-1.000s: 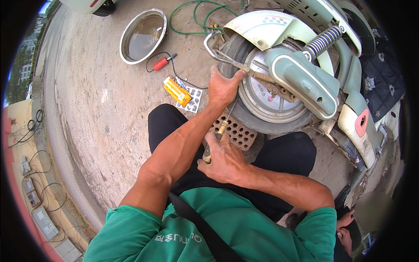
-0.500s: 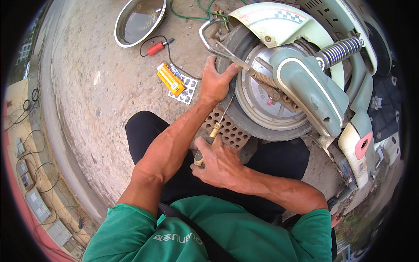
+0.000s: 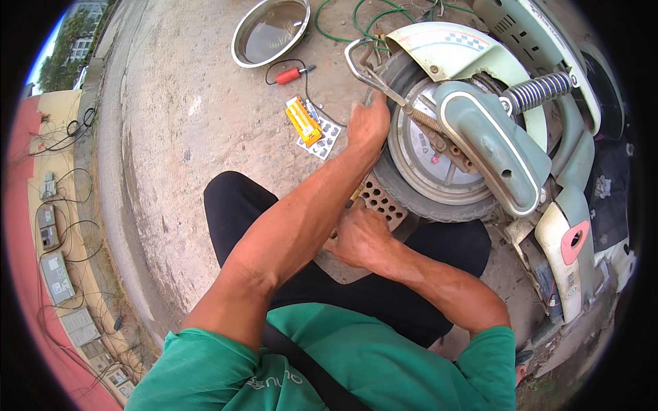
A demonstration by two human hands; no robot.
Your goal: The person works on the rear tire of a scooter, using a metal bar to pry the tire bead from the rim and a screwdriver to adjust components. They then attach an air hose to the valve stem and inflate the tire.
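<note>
A scooter's wheel, with a worn black tire (image 3: 439, 207) around a grey metal hub (image 3: 411, 154), lies in front of me. My left hand (image 3: 369, 125) grips the tire's left side, below the bent metal bar; its fingertips are partly hidden. Lower down, my right hand (image 3: 363, 234) is closed around the handle of a screwdriver (image 3: 355, 196). Only a little of that pale yellow handle shows, as my left forearm covers the rest of the tool. Beneath the tire's edge lies a brick with rows of holes (image 3: 384, 203).
On the ground to the left are a yellow box (image 3: 303, 121), a sheet of dark patches (image 3: 327, 142) and a red-handled tool (image 3: 288, 75) with a cord. Farther off stand a metal basin of water (image 3: 273, 34) and a green hose (image 3: 356, 19). A spring shock absorber (image 3: 541, 93) rises right.
My left hand has moved up along the tire and the left forearm now hides the screwdriver's shaft. My right hand has moved slightly up and right. The view has shifted.
</note>
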